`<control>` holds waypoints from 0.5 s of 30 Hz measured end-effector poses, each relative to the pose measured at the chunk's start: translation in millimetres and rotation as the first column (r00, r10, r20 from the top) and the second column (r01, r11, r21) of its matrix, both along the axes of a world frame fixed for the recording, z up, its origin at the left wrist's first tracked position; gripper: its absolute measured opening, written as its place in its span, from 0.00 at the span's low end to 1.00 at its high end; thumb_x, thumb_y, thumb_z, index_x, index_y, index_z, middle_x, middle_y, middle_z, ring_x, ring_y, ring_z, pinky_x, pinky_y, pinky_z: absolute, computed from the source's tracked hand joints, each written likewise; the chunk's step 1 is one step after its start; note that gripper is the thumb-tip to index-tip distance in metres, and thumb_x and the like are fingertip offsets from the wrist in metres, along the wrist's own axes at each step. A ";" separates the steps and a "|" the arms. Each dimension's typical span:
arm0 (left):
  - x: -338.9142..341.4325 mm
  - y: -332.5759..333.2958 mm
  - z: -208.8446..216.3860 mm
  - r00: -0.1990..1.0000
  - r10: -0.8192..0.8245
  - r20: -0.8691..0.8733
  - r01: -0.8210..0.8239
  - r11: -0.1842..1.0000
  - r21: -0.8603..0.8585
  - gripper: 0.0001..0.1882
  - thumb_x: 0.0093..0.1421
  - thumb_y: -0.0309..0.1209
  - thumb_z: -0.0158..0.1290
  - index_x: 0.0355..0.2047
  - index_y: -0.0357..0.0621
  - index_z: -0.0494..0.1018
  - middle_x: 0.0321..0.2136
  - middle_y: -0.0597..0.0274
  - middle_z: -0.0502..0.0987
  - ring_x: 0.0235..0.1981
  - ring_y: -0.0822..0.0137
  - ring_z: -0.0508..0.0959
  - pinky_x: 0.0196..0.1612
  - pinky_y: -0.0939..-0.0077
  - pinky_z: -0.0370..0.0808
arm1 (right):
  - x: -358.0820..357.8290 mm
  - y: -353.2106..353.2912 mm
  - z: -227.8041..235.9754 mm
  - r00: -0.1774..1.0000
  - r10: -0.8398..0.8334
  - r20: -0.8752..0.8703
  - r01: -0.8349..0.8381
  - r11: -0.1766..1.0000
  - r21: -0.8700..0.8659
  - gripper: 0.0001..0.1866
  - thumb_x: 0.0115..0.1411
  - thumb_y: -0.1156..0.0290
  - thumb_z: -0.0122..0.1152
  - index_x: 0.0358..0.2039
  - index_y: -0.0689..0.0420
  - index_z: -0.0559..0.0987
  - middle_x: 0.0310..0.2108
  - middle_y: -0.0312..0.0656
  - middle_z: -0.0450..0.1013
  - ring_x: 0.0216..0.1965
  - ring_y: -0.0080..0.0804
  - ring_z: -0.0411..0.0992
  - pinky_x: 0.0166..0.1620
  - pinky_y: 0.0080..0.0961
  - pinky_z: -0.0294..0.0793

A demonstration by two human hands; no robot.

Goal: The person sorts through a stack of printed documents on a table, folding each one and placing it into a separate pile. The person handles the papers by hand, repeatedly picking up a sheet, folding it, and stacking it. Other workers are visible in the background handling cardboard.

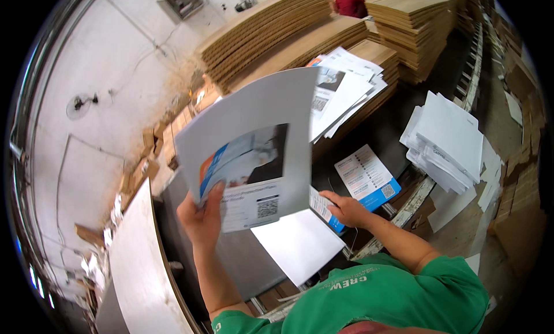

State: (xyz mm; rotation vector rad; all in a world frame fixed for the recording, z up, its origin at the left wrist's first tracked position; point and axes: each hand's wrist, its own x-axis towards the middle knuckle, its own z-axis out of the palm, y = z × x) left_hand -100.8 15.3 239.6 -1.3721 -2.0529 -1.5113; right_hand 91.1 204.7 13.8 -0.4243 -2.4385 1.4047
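Observation:
My left hand (pixel 202 218) is raised and closed, its thumb across the front of a large, curved white paper sheet (pixel 248 103). On that sheet's face lies a printed leaflet (pixel 268 187) with a photo, an orange-and-blue corner and a square code; whether they are one piece I cannot tell. My right hand (pixel 346 210) pinches a blue-and-white leaflet (pixel 320 204), partly hidden behind the raised sheet. Beside that hand a similar blue-and-white leaflet (pixel 363 172) rests on the dark surface. Below the raised sheet lies a plain white sheet (pixel 300 241).
A stack of white papers (pixel 450 138) stands on the right. More printed sheets (pixel 346 92) are heaped on wooden boards ahead. Tall stacks of curved boards (pixel 265 34) rise behind. A pale curved panel (pixel 138 265) stands at left. A person in red (pixel 349 4) is far off.

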 end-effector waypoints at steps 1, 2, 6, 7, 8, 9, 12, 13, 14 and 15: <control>-7.3 25.0 6.4 0.998 -0.033 0.058 0.036 0.998 -0.050 0.09 0.56 0.27 0.58 0.36 0.33 0.76 0.26 0.65 0.78 0.27 0.79 0.73 0.33 0.83 0.71 | 0.9 0.5 2.6 1.000 -0.002 0.027 0.002 1.000 -0.014 0.24 0.61 0.69 0.46 0.59 0.48 0.59 0.36 0.56 0.73 0.37 0.56 0.72 0.41 0.44 0.70; -11.9 51.7 16.2 0.991 -0.062 0.116 0.073 0.993 -0.096 0.11 0.55 0.28 0.59 0.36 0.35 0.76 0.26 0.66 0.78 0.27 0.80 0.73 0.32 0.83 0.71 | -2.2 0.0 -2.1 0.999 -0.017 -0.042 0.018 0.999 0.032 0.24 0.60 0.68 0.46 0.58 0.48 0.59 0.35 0.56 0.74 0.37 0.56 0.72 0.40 0.45 0.70; -43.1 167.5 50.0 0.950 -0.245 0.196 0.298 0.899 -0.322 0.12 0.54 0.30 0.59 0.37 0.37 0.76 0.25 0.66 0.78 0.26 0.78 0.74 0.32 0.82 0.71 | 0.5 3.6 -3.0 0.994 0.003 0.113 -0.006 1.000 0.030 0.25 0.61 0.63 0.45 0.60 0.46 0.59 0.35 0.56 0.74 0.36 0.56 0.72 0.42 0.46 0.70; -55.1 196.2 53.0 0.935 -0.281 0.216 0.346 0.858 -0.379 0.12 0.54 0.31 0.59 0.37 0.38 0.76 0.24 0.66 0.78 0.26 0.77 0.74 0.32 0.82 0.72 | 1.0 3.7 -6.1 0.997 -0.004 0.076 0.000 0.999 0.054 0.25 0.61 0.62 0.45 0.60 0.45 0.59 0.35 0.56 0.74 0.36 0.55 0.72 0.43 0.46 0.71; -74.3 222.0 53.0 0.932 -0.290 0.219 0.360 0.815 -0.454 0.15 0.53 0.32 0.60 0.39 0.39 0.75 0.28 0.64 0.78 0.29 0.75 0.75 0.34 0.79 0.72 | -0.2 2.9 -11.9 0.999 0.001 0.052 -0.003 0.999 0.046 0.25 0.61 0.61 0.45 0.59 0.46 0.60 0.35 0.55 0.74 0.36 0.55 0.73 0.43 0.46 0.71; -100.2 247.1 48.7 0.930 -0.294 0.221 0.368 0.768 -0.524 0.17 0.52 0.33 0.61 0.41 0.40 0.74 0.32 0.61 0.78 0.32 0.73 0.76 0.37 0.76 0.72 | -2.6 1.3 -15.6 1.000 0.007 0.017 -0.007 0.999 0.038 0.25 0.61 0.61 0.45 0.60 0.45 0.59 0.36 0.56 0.74 0.37 0.55 0.72 0.43 0.46 0.71; -122.4 309.1 -2.7 0.837 -0.184 -0.516 -0.190 0.787 -0.588 0.26 0.50 0.37 0.62 0.49 0.43 0.70 0.45 0.55 0.73 0.46 0.63 0.72 0.47 0.65 0.68 | 2.8 9.2 2.4 0.984 0.071 0.164 -0.059 0.995 -0.076 0.25 0.62 0.61 0.44 0.61 0.42 0.57 0.37 0.57 0.73 0.38 0.56 0.72 0.43 0.46 0.71; -127.9 323.3 -26.6 0.590 -0.093 -0.802 -0.434 0.801 -0.412 0.29 0.49 0.38 0.62 0.51 0.44 0.68 0.50 0.52 0.70 0.51 0.60 0.70 0.51 0.61 0.66 | 4.0 11.6 3.7 0.979 0.083 0.185 -0.065 0.993 -0.101 0.26 0.62 0.61 0.43 0.61 0.42 0.56 0.37 0.57 0.73 0.38 0.56 0.72 0.43 0.46 0.71; -154.2 340.0 -67.3 0.678 -0.098 -0.729 -0.385 0.797 -0.466 0.34 0.49 0.42 0.61 0.56 0.49 0.63 0.59 0.50 0.60 0.59 0.52 0.60 0.58 0.51 0.56 | 3.5 11.1 6.2 0.972 0.115 0.206 -0.091 0.988 -0.121 0.26 0.63 0.61 0.42 0.62 0.42 0.54 0.37 0.57 0.73 0.38 0.55 0.72 0.43 0.45 0.71; -135.0 354.0 -89.8 0.842 -0.231 -0.488 -0.112 0.810 -0.576 0.31 0.54 0.45 0.56 0.57 0.51 0.64 0.58 0.49 0.61 0.60 0.50 0.58 0.59 0.52 0.54 | 7.3 18.2 6.7 0.964 0.119 0.238 -0.087 0.986 -0.142 0.26 0.63 0.61 0.42 0.62 0.42 0.53 0.37 0.56 0.73 0.39 0.54 0.72 0.43 0.45 0.71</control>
